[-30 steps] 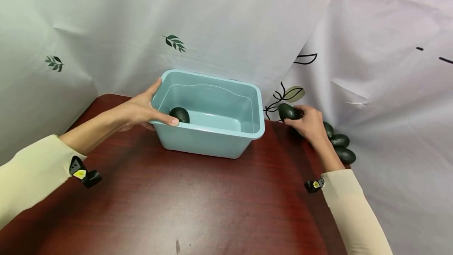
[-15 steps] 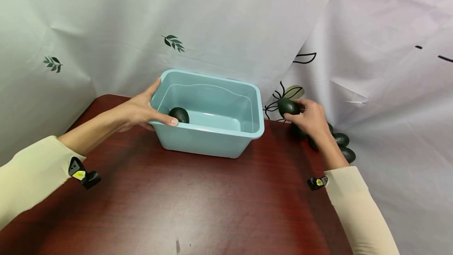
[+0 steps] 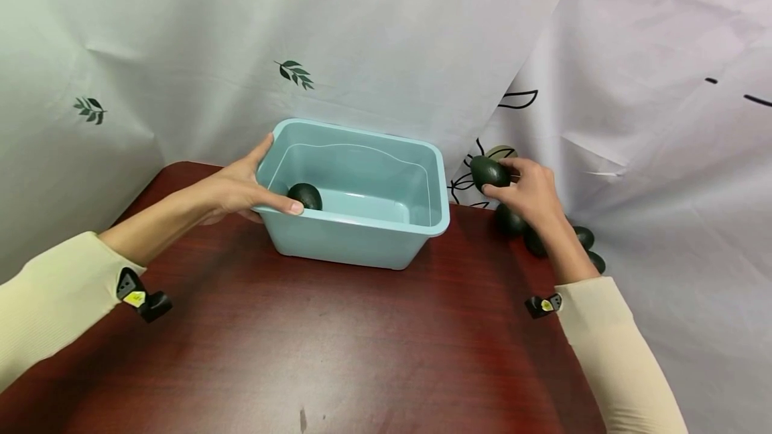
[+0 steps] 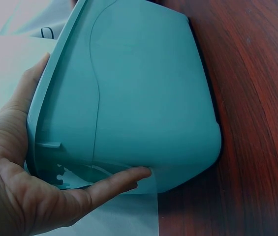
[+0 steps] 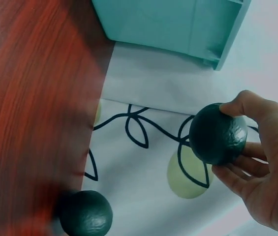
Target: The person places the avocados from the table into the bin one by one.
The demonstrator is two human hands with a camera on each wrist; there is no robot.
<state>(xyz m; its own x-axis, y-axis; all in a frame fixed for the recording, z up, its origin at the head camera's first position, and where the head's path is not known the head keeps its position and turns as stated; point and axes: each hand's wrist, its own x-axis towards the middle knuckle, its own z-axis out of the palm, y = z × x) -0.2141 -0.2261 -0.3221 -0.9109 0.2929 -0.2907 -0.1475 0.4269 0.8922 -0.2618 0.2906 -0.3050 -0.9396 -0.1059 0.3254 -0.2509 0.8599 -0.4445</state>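
Observation:
A light blue plastic tub stands near the back of the table with one dark green avocado inside at its left end. My left hand grips the tub's left end, thumb on the front rim and the other fingers around the left corner. In the left wrist view this hand spans the rim and outer wall. To the right of the tub, my right hand pinches another avocado between thumb and fingers, raised above the table. The right wrist view shows that avocado at the fingertips.
Several more avocados lie along the table's right edge, among them a near one, partly hidden by the right forearm. White cloth with leaf prints hangs behind and to the right of the dark red-brown table.
My right hand has lifted its avocado upward, uncovering avocados on the table below while its forearm covers others farther right. The left hand and tub stay in place.

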